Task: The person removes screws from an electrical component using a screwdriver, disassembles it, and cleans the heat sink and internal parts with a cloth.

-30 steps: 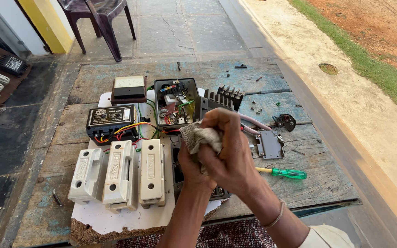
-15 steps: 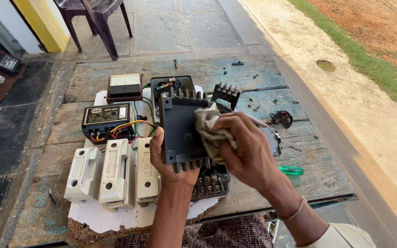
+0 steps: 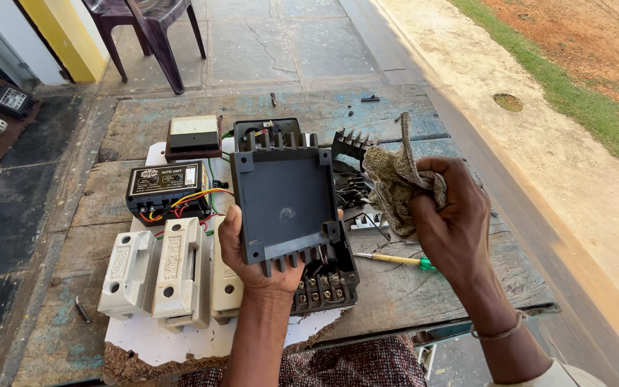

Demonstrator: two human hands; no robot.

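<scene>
Fingers (image 3: 232, 222) of the left hand (image 3: 252, 261) are curled up around the lower left edge of a dark grey square cover (image 3: 284, 201), with the thumb lying along its left side, so the hand is closed on it from below. That cover stands tilted up near the middle of the frame, its flat inner face turned to the camera and a row of teeth along its top and bottom edges. To its right, the right hand (image 3: 453, 222) is bunched into a fist around a crumpled, dirty cloth (image 3: 395, 183); a loose corner of the cloth sticks up above the knuckles, and the wad sits just beside the cover's right edge (whether it touches the plastic I cannot tell).

Directly beneath the cover, at the lower centre, a black terminal block (image 3: 327, 283) with brass screws rests on the wooden bench (image 3: 424, 294). A screwdriver with a green handle (image 3: 395, 259) lies on the boards under the right wrist. Three white fuse carriers (image 3: 166, 276) stand side by side at the lower left, on a white sheet. Above them sits a black control unit (image 3: 162, 188) with red and yellow wires, and behind it a small meter (image 3: 193, 134) with a pale face. A dark plastic chair (image 3: 155, 29) stands on the paving at the upper left of the frame.
</scene>
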